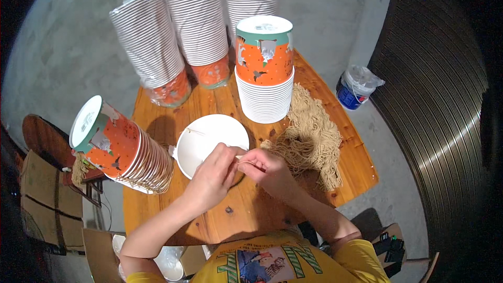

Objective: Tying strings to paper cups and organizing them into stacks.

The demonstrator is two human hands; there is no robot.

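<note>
A white paper bucket (201, 139) lies with its open mouth facing up in front of me, and a short cord (196, 132) shows at its inner wall. My left hand (212, 175) is closed over the bucket's near right rim, fingertips pinched together; what they grip is hidden. Close beside it, my right hand (268, 172) pinches a thin tan cord (245, 162) between thumb and forefinger. The two sets of fingertips nearly meet. To the right, a heap of loose tan cords (314, 131) spreads over the wooden table (230, 215).
Left stands a leaning stack of orange buckets (118, 144) with cord handles. An upside-down stack (264, 68) rises behind the work. Plastic-wrapped stacks (196, 21) line the back edge. On the floor are a blue pail (352, 91) right and cardboard boxes (47, 199) left.
</note>
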